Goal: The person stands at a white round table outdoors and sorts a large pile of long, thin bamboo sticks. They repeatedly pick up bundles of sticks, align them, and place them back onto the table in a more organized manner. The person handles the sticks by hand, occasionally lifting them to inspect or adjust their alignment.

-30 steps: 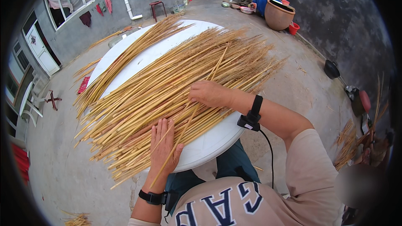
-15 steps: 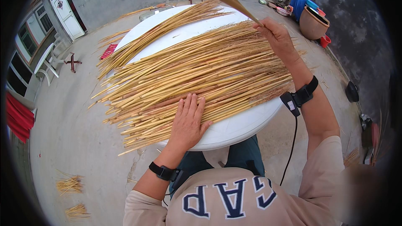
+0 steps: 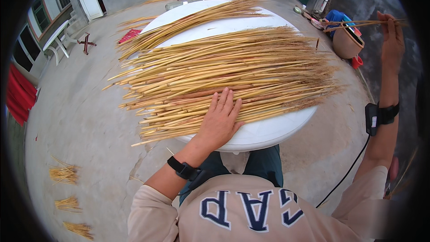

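A wide layer of dry yellow straw stalks [image 3: 201, 69] with feathery brown heads covers much of a round white table [image 3: 268, 130]. My left hand [image 3: 221, 118] lies on its near edge, fingers stretched out and slightly spread. Out beyond the table's right side, my right hand [image 3: 392, 47] is raised and closed on a couple of thin straw stalks [image 3: 351, 23], which point left from it. A separate, narrower bundle of stalks [image 3: 188, 24] rests along the table's far side, with bare white tabletop between it and the main layer.
Small piles of straw [image 3: 63, 173] lie on the concrete floor at the left. A white side table [image 3: 57, 36] and a folding stool [image 3: 86, 43] stand far left. At the right wall are a brown pot [image 3: 346, 42] and a red bucket [image 3: 357, 62]. A cable hangs from my right wristband.
My right hand has swung outward to the right with the stalks, away from over the table. The view has shifted; my left hand stays flat on the straw.
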`<state>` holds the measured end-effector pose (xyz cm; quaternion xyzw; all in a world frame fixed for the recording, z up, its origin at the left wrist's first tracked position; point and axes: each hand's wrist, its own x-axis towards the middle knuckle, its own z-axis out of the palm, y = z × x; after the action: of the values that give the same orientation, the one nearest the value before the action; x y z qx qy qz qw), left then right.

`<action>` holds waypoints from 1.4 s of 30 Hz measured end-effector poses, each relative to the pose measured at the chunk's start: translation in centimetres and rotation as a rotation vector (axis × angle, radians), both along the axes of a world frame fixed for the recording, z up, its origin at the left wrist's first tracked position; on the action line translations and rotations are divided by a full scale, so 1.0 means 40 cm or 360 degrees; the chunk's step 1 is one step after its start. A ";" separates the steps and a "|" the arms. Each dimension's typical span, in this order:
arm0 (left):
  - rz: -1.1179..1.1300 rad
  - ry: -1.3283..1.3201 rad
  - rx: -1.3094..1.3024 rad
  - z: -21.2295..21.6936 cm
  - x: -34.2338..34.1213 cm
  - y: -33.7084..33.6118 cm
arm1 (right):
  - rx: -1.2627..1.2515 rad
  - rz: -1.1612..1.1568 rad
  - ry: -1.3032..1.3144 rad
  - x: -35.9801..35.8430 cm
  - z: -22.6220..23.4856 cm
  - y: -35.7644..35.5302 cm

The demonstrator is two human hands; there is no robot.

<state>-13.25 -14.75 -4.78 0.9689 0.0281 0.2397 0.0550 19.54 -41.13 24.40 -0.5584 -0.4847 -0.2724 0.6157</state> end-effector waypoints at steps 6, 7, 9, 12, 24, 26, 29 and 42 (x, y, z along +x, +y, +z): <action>-0.0038 -0.0084 -0.0095 0.007 0.002 -0.005 | -0.0294 -0.0691 -0.0733 -0.076 0.044 -0.012; -0.0011 -0.0103 -0.0124 0.008 -0.003 -0.005 | -0.0411 -0.0814 -0.0868 -0.104 0.037 -0.007; -0.0074 -0.0177 -0.0116 0.016 -0.009 -0.003 | -0.0645 -0.0960 -0.1104 -0.148 0.005 0.042; -0.0275 -0.0323 -0.0076 0.013 -0.020 0.010 | -0.1029 -0.1134 -0.1346 -0.195 -0.110 0.092; 0.0184 -0.0218 0.0065 0.162 -0.045 -0.014 | -0.1101 -0.0217 -0.1229 -0.398 -0.495 0.257; 0.0302 -0.0027 -0.0003 0.139 -0.052 -0.011 | -0.1041 -0.0252 -0.1180 -0.414 -0.501 0.263; 0.0414 0.0042 -0.0104 0.132 -0.058 -0.004 | -0.0514 -0.0139 -0.1005 -0.457 -0.519 0.257; -0.0045 0.0736 -0.0460 0.206 -0.118 -0.078 | -0.0115 0.1406 0.2094 -0.500 -0.723 0.236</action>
<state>-17.98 -17.87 3.46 0.9802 0.0605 0.0050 0.1883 -0.45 -31.71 -4.53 -0.3804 -0.2067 0.3990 0.8083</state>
